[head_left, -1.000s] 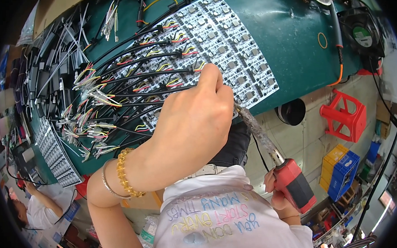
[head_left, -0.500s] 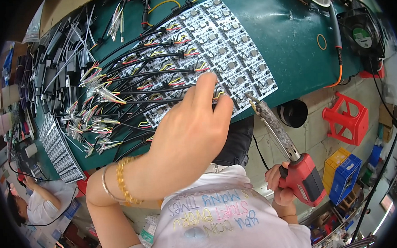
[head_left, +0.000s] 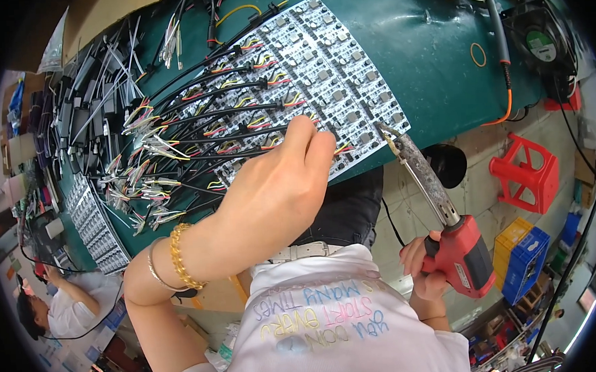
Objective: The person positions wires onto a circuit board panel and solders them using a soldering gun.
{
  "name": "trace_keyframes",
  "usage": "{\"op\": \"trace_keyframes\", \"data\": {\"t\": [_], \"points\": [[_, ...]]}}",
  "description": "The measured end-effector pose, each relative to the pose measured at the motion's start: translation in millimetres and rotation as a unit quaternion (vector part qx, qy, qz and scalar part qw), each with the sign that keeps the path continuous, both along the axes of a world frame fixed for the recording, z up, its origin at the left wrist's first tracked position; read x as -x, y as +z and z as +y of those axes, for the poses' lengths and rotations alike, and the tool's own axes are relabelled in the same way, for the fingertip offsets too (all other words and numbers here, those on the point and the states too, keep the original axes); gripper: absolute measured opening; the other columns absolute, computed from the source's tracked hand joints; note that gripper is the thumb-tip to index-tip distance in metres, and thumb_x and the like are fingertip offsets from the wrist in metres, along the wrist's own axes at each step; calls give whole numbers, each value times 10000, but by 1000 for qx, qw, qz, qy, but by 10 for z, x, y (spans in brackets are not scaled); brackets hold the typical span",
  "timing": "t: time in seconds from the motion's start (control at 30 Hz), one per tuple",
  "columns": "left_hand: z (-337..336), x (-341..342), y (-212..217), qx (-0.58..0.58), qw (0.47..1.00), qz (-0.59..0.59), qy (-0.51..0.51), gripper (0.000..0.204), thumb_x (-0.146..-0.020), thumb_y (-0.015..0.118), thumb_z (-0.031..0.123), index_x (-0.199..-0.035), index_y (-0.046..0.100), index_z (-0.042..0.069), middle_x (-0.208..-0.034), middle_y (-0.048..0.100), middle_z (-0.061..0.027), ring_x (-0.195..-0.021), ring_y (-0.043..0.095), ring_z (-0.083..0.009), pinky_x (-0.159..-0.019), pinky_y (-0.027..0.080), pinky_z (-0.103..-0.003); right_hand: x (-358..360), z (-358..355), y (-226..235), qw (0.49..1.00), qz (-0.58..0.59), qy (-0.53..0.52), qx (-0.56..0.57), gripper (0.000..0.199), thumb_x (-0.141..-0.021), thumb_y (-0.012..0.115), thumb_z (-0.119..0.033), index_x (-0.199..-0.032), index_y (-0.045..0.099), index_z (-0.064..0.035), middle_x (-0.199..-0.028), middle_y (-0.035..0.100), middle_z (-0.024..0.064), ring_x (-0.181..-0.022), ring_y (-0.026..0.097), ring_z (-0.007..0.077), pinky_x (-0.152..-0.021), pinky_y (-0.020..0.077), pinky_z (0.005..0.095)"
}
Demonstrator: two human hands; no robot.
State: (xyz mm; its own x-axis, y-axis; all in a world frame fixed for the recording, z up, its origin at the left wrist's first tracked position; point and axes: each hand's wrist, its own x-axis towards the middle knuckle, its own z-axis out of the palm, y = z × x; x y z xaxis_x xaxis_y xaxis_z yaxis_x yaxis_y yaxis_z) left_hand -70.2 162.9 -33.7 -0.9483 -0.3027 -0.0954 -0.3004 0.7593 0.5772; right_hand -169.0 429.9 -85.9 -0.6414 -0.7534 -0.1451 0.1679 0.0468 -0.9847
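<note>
1. On the white circuit panel [head_left: 319, 70], near its lower edge, my left hand [head_left: 271, 194] lies palm down with fingertips [head_left: 309, 135] pinched on a bundle of coloured wires [head_left: 342, 148]; the fingers cover the contact, so how tight the pinch is I cannot tell.
2. Compared with half a second ago, this hand sits in much the same place on the panel, fingers curled closer together.
3. Off the panel's lower right corner, my right hand [head_left: 425, 268] is closed around the red handle of the soldering gun [head_left: 440, 205].
4. Since the earlier view, the gun's tip has come up to the panel's right corner, just beside the wires I pinch.
5. Left of the panel, black cables [head_left: 193, 117] with stripped coloured ends fan across the green table [head_left: 433, 58] and crowd that side.
6. Right of the panel, the table is barer, with an orange cord [head_left: 507, 94] along its rim.
7. Below the panel, the table edge curves close to my waist.
8. Beyond that edge, a red stool [head_left: 526, 170] stands on the floor.
</note>
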Motion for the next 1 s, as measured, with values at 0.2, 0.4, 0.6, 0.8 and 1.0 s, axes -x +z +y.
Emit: {"op": "trace_keyframes", "data": {"t": [0.2, 0.4, 0.6, 0.8, 1.0], "points": [[14, 51, 21, 14, 1000, -4, -17, 203, -757, 545, -41, -938, 459, -4, -903, 449, -184, -626, 607, -328, -512, 499, -397, 30, 56, -33, 1000, 19, 16, 10, 858, -771, 583, -670, -1313, 393, -33, -539, 430, -35, -466, 455, 121, -519, 407, 277], [2, -15, -119, -9, 999, 36, 25, 189, -799, 647, 13, -969, 572, 45, -889, 501, -110, -634, 578, -294, -521, 482, -379, 17, 81, -5, 1000, 10, 7, -4, 854, -774, 582, -667, -1316, 391, -35, -540, 440, -31, -468, 463, 125, -524, 412, 280], [147, 16, -173, 42, 991, 104, 76, 119, -787, 666, 13, -878, 592, 33, -867, 513, -94, -588, 569, -247, -482, 472, -336, -21, 114, 82, 999, 2, -8, -41, 872, -761, 566, -698, -1321, 392, -52, -524, 436, -34, -469, 465, 125, -523, 414, 281], [153, -30, -189, 2, 989, 120, 84, 154, -779, 667, -10, -907, 589, 26, -870, 504, -98, -609, 573, -250, -504, 477, -338, -65, 169, 89, 999, 9, -13, -28, 903, -764, 527, -727, -1341, 365, -53, -520, 434, -37, -472, 464, 123, -522, 413, 279], [104, -39, -178, -3, 993, 98, 61, 171, -777, 672, -12, -922, 587, 19, -888, 510, -105, -637, 581, -249, -531, 494, -337, -70, 70, 171, 999, 9, -8, -40, 903, -772, 527, -721, -1344, 355, -43, -519, 423, -40, -465, 454, 117, -517, 411, 275]]}}
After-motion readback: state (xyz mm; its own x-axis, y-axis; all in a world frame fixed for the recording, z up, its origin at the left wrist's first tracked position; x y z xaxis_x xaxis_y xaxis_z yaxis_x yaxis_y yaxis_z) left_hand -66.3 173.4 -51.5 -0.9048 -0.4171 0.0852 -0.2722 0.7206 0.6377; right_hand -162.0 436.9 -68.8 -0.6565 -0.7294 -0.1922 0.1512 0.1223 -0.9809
